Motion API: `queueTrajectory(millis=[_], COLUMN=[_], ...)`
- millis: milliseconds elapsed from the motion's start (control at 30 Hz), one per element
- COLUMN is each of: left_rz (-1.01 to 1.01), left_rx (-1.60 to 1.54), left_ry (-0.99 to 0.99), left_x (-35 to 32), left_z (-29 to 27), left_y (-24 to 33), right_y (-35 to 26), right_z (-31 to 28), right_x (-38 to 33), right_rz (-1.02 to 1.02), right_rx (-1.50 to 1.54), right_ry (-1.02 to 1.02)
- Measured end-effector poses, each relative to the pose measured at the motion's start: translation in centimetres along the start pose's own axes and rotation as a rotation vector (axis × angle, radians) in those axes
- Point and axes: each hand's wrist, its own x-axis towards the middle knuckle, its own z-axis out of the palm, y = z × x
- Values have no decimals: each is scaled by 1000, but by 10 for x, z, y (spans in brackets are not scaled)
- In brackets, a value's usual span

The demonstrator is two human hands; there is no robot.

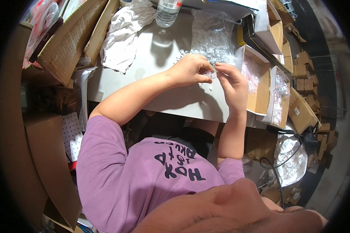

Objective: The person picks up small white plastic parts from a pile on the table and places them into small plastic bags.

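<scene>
My left hand and my right hand meet over the white table, fingertips together. Between them they pinch a small clear plastic piece; its exact shape is too small to tell. Just beyond the hands lies a clear plastic bag full of small white pieces, some spilled in a heap at its mouth. A few loose white pieces lie on the table under my right hand's fingers.
A water bottle stands at the far edge beside a crumpled white cloth. Open cardboard boxes holding small clear bags stand at the right. More cardboard leans at the left.
</scene>
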Motion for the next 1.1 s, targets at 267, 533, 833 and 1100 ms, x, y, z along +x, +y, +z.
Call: queueTrajectory(millis=[267,533,833,1100], left_rz=[-37,13,-39,-275], left_rx=[-24,9,-114,-531], left_ry=[39,30,-73,-184], left_x=[1,0,1,-1], left_z=[-2,-2,-3,-1], left_y=[-2,0,6,8], right_y=[21,21,9,-3], right_z=[-4,4,-7,-14], right_x=[-24,-25,-20,-16], right_rz=[195,49,-13,-136], right_rx=[-503,-314,-63,-368], right_ry=[-142,152,124,-137])
